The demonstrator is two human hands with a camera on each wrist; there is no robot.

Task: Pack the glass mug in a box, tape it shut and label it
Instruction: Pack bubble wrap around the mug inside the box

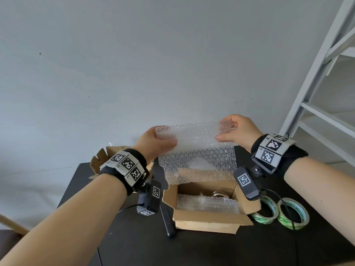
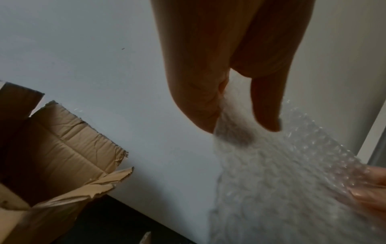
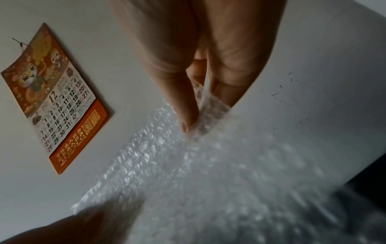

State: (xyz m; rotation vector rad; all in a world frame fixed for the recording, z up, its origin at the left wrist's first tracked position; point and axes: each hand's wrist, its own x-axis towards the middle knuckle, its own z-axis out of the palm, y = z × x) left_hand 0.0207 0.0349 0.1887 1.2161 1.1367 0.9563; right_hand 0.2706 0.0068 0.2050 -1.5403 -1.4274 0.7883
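A sheet of clear bubble wrap (image 1: 197, 150) hangs above the open cardboard box (image 1: 209, 219), held up by both hands. My left hand (image 1: 159, 141) pinches its upper left corner (image 2: 234, 132). My right hand (image 1: 230, 129) pinches the upper right corner (image 3: 206, 113). The lower end of the sheet droops onto the box's back flap. Inside the box lies more bubble wrap (image 1: 207, 204), and the rim of the glass mug (image 1: 220, 194) shows at the back of it.
Two rolls of green-edged tape (image 1: 282, 210) lie right of the box on the black table (image 1: 192, 250). A black marker (image 1: 168, 221) lies left of the box. A torn larger carton (image 1: 99, 160) stands at the back left. White shelving (image 1: 326, 93) rises at right.
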